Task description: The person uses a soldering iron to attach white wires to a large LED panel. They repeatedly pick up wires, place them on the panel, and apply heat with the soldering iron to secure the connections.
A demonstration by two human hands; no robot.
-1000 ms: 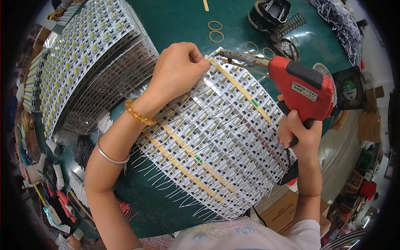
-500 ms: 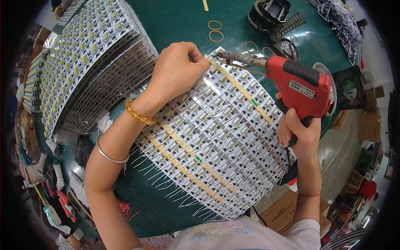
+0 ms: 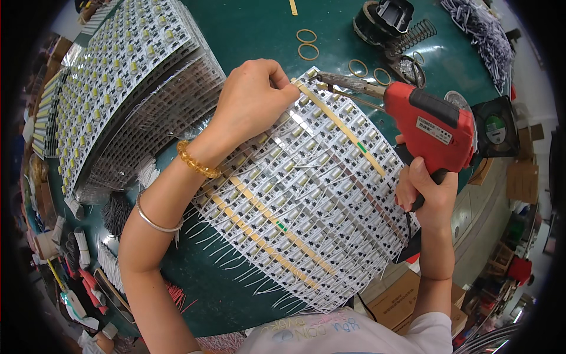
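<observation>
In my right hand is a red soldering gun with black grips, my fingers wrapped round its handle. Its dark tip points left, over the top corner of a sheet of white circuit boards. The boards carry small yellowish parts and many thin white wires. My left hand is closed in a pinch beside that corner, at the end of a yellow strip lying across the boards. Whatever sits between those fingertips is too small to tell.
A tall stack of similar board sheets stands at the left. Rubber bands lie beyond the sheet on the green table. Farther right are a spring iron stand, a wire bundle and a small black fan.
The soldering gun and my right hand have shifted slightly right and its body has dropped a little. Its tip has moved a short way right. My left hand stays pinched almost in place.
</observation>
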